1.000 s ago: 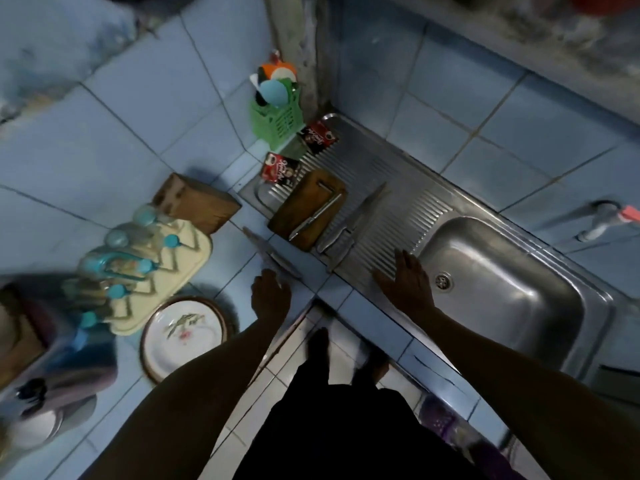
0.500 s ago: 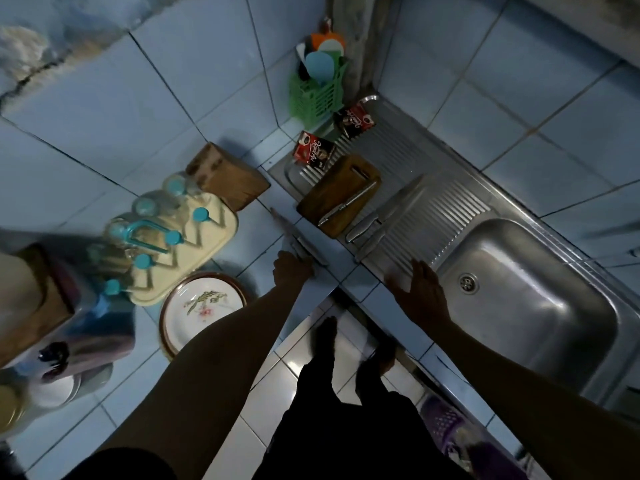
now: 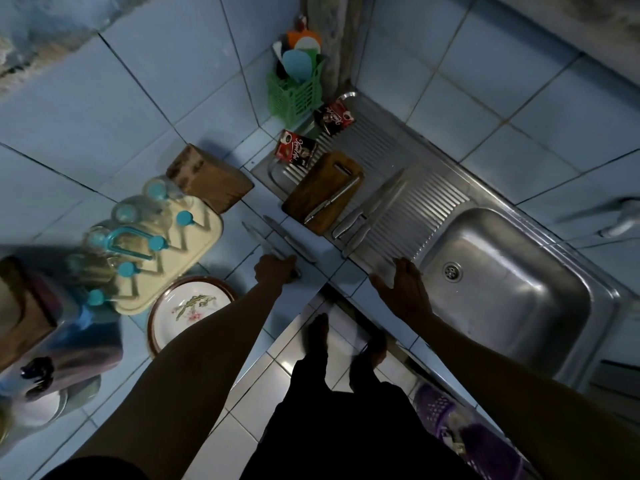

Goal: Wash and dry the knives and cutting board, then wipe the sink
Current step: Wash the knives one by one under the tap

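Observation:
My left hand (image 3: 275,273) is closed around the handle of a knife (image 3: 258,239) whose blade lies on the blue tile counter. A second knife (image 3: 291,240) lies beside it. My right hand (image 3: 405,285) rests flat, fingers spread, on the front edge of the steel drainboard (image 3: 426,209), holding nothing. A wooden cutting board (image 3: 311,192) lies on the drainboard with a steel knife (image 3: 332,200) across it. Two more steel knives (image 3: 370,211) lie side by side to its right. The sink basin (image 3: 512,292) is at the right.
A wooden knife block (image 3: 207,178) lies behind the counter knives. A green utensil basket (image 3: 298,88) and two coffee sachets (image 3: 296,152) sit in the corner. At the left are a cream glass rack (image 3: 173,251) and a floral plate (image 3: 190,306). The tap (image 3: 620,225) sticks out at far right.
The view has shifted a little. My left hand stays closed at the counter knife's handle. My right hand stays on the drainboard edge.

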